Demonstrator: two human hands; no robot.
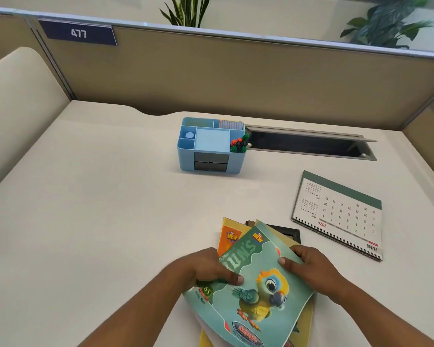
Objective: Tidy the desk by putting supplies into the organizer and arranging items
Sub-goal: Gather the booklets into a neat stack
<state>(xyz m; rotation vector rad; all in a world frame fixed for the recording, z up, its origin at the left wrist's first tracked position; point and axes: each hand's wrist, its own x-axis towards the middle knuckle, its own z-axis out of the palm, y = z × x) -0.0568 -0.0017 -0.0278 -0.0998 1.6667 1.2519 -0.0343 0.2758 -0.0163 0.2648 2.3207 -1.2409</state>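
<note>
Teal glossy parrot-cover notebook (258,294) atop yellow notebooks (229,237), pinched at opposite edges by left hand (206,269) and right hand (310,267), thumbs on cover, probably for squaring the pile. Beyond: flat-lying spiral-bound white calendar (341,214), then blue plastic organizer (236,164).

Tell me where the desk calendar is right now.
In the head view the desk calendar lies flat on the right side of the desk, just right of the notebook stack and nearer the person than the blue organizer.

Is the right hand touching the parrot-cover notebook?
Touching. The head view shows the right hand gripping the right edge of the parrot-cover notebook, with its thumb pressed flat on the cover.
</note>
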